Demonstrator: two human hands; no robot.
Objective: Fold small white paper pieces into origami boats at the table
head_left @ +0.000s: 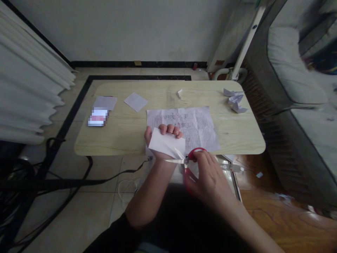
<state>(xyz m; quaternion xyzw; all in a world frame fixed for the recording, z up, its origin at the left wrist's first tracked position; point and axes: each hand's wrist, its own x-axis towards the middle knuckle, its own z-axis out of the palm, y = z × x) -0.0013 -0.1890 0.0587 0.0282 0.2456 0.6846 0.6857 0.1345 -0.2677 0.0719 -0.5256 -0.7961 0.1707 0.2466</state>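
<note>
pale tabletop [121, 135], held paper [165, 142], red-handled scissors [186, 161]

No word or number can be read surely. The sheet [201, 135] on the bench [121, 137] carries dark marks and ruled lines, too blurred for reading; the phone [98, 117] has its screen pixelated.

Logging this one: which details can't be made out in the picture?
All in the head view:
- Left hand: most of the palm, hidden by the white paper.
- Right hand: how its fingers sit in the scissors, hidden by the hand itself.
- Printed sheet: wording too small and blurred; part covered by the left hand and paper.
- Phone: screen content, lost in pixel blocks.
- Sofa: far side, cut off by the right edge.
</note>
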